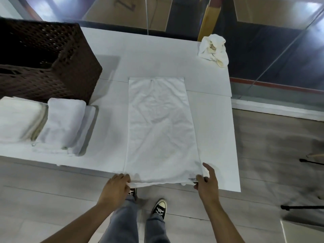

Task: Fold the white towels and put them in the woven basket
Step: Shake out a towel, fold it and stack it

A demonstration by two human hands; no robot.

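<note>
Pinching the spread towel (pixel 159 123) at both near-edge tabletop (pixel 213 120) corners, left hand (pixel 116 185) and right hand (pixel 206 181); uneven lift risks a skewed fold.

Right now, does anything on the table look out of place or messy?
Yes: a crumpled towel sits bunched at the table's far right corner, unfolded and showing yellowish patches. The folded stacks lie beside the woven basket, not inside it.

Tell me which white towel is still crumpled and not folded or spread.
The crumpled towel at the far right corner of the table. The spread towel lies flat; the folded towels sit by the basket.
</note>
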